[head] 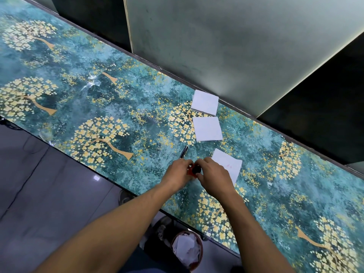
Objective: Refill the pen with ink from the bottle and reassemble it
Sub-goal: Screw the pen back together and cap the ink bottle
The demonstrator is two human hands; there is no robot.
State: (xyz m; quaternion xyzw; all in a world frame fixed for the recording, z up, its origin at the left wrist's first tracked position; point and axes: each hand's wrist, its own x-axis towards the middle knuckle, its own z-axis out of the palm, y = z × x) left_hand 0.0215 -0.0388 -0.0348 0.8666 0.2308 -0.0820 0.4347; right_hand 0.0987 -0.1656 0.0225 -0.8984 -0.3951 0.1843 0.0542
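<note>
A small ink bottle (191, 173) with red sides and a black cap (196, 169) stands on the table near its front edge. My left hand (178, 172) wraps around the bottle's left side. My right hand (211, 174) has its fingers on the black cap from the right. Much of the bottle is hidden between the two hands. A black pen (183, 152) lies on the table just beyond my left hand, untouched, pointing away and to the right.
Three white paper squares lie on the teal flowered table (98, 95): one (228, 164) under my right hand's far side, two more (207, 128) (204, 102) further back. A glass partition (226, 46) runs behind. A bin (187, 251) with crumpled paper stands on the floor below.
</note>
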